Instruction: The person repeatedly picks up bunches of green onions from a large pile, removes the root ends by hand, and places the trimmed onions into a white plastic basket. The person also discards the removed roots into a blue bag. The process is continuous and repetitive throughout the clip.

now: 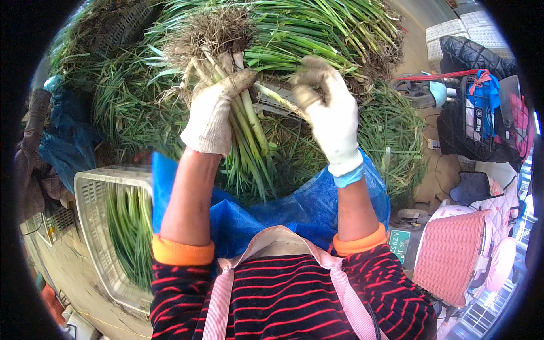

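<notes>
My left hand, in a soiled white knit glove, is closed round a bunch of green onions. Their tangled brown roots point away from me, and the green leaves hang toward my lap. One pale stalk slants out from the bunch toward my right hand. That hand, gloved the same way, is raised beside the bunch with its fingers curled. Motion smears its fingertips, so whether they grip anything cannot be made out.
A large heap of green onions lies ahead, with loose leaves around it. At left stands a pale plastic crate with green onions inside. A blue plastic sheet covers my lap. A vehicle with a pink woven basket is at right.
</notes>
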